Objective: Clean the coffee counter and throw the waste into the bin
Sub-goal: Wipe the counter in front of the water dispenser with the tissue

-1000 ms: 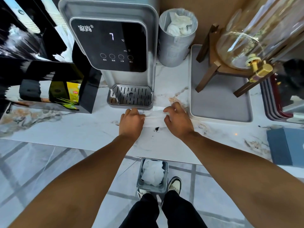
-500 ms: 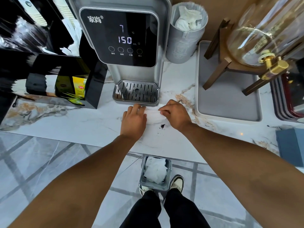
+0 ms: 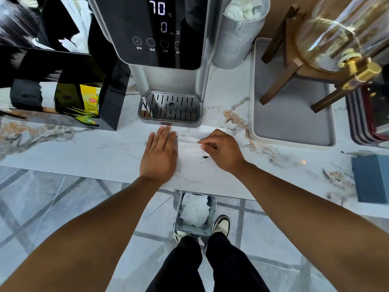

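A thin white paper sheet (image 3: 190,148) lies flat on the marble counter (image 3: 84,152) in front of the water dispenser. A small clump of dark coffee grounds (image 3: 205,157) sits on the sheet. My left hand (image 3: 160,154) lies flat, fingers extended, on the sheet's left edge. My right hand (image 3: 224,149) pinches the sheet's upper right part between thumb and fingers. On the floor below the counter edge stands a small metal bin (image 3: 194,214) holding crumpled white tissue, just in front of my shoes.
The water dispenser (image 3: 168,49) with its drip tray (image 3: 170,108) stands right behind the sheet. A grey countertop bin (image 3: 237,34) with tissues, a grey tray (image 3: 290,114) under a glass drink dispenser (image 3: 341,32), a black tea-bag organiser (image 3: 63,87) and a blue box (image 3: 372,178) surround the work area.
My left hand has flattened out on the sheet. My right hand has shifted slightly right, still pinching the paper. The view has moved closer to the counter, and the dispenser's display has changed.
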The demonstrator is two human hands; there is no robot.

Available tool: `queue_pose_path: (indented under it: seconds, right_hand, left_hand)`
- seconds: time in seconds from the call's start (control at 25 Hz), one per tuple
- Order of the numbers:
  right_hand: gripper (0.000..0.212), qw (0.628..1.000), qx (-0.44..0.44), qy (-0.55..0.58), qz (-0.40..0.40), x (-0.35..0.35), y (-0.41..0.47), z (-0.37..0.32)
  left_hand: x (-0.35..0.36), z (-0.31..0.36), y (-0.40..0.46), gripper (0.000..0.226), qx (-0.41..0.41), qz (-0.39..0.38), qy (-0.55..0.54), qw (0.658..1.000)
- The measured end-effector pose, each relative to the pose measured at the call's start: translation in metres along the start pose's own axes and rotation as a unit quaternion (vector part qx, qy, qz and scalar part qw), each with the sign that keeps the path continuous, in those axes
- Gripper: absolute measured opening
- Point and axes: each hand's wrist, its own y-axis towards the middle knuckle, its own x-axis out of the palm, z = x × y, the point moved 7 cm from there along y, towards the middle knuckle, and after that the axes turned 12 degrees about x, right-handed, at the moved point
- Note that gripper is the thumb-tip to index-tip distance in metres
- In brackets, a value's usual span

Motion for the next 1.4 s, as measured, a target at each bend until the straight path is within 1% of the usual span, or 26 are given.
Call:
queue_pose_path:
  seconds: [0.24,0.48,0.56,0.68,0.76,0.84,0.96,1.08,1.24,1.4]
  right_hand:
    - [0.013,1.000,-0.012,0.009,-0.020,0.010,-0.022,0.002]
    - [0.014,0.997,0.007,0.042,-0.063,0.021,-0.060,0.007]
    - [0.013,0.998,0.012,0.053,-0.036,0.014,-0.064,0.007]
    - [0.015,0.996,0.019,0.070,0.052,-0.014,-0.052,0.007]
    - [0.016,0.993,0.031,0.057,0.094,-0.031,-0.032,0.006]
    - [0.017,0.993,0.039,0.028,0.112,-0.038,-0.010,0.003]
    - [0.018,0.994,0.049,-0.005,0.094,-0.032,0.014,0.001]
    - [0.019,0.997,0.044,-0.014,0.069,-0.017,0.019,-0.002]
    - [0.019,0.999,-0.024,0.000,0.025,0.005,-0.001,-0.017]
    - [0.017,0.998,-0.064,0.004,-0.025,0.016,-0.035,-0.014]
  left_hand:
    - [-0.001,0.002,-0.002,0.050,-0.003,0.011,-0.003,1.000]
    - [0.002,0.000,-0.003,0.050,0.001,0.015,-0.002,1.000]
    - [0.001,-0.001,-0.002,0.052,0.001,0.016,-0.002,1.000]
    - [0.001,-0.001,-0.002,0.054,0.002,0.016,-0.005,1.000]
    - [0.000,-0.001,-0.002,0.053,0.002,0.018,-0.006,1.000]
    - [0.000,-0.001,-0.002,0.053,0.003,0.018,-0.002,1.000]
    - [0.000,-0.001,-0.002,0.052,0.001,0.016,-0.004,1.000]
    - [0.000,-0.001,-0.001,0.051,0.001,0.012,-0.004,1.000]
    - [-0.002,0.000,0.000,0.052,0.003,0.007,0.000,1.000]
    - [-0.002,0.001,-0.002,0.055,0.010,0.000,-0.001,1.000]
